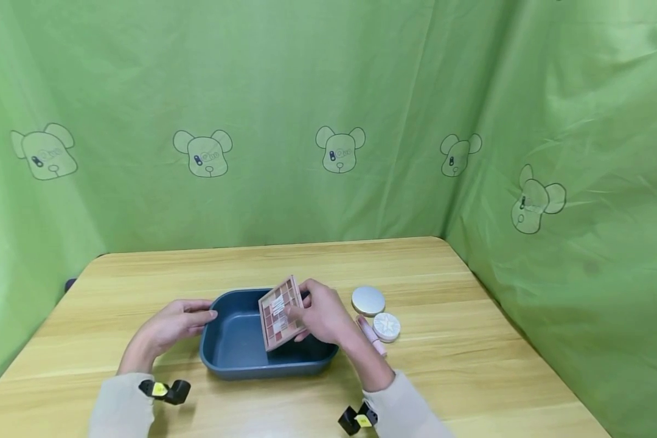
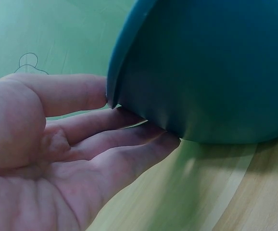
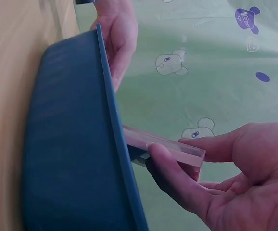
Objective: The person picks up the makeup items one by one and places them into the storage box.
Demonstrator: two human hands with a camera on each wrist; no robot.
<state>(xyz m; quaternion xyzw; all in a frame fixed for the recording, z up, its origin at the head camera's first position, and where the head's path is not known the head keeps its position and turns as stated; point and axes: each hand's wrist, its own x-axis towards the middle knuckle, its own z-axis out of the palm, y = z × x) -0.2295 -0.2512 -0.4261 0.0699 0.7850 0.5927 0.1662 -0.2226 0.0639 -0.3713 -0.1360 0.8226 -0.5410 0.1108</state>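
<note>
A dark blue bin (image 1: 235, 340) with rounded corners stands on the table. My left hand (image 1: 170, 328) is at its left end, thumb over the rim and fingers against the outer wall; the left wrist view shows the thumb (image 2: 74, 91) at the rim. With my right hand (image 1: 323, 313) I grip a pink eyeshadow palette (image 1: 278, 316), tilted, over the right half of the bin. In the right wrist view the palette's edge (image 3: 177, 150) lies between thumb and fingers, its far part hidden behind the bin wall (image 3: 76, 139).
Right of the bin lie a silver round compact (image 1: 368, 300), a white round case with a star pattern (image 1: 386, 326) and a pink tube (image 1: 371, 336). Green curtains (image 1: 274, 201) rise behind the table (image 1: 443, 365) and along its sides.
</note>
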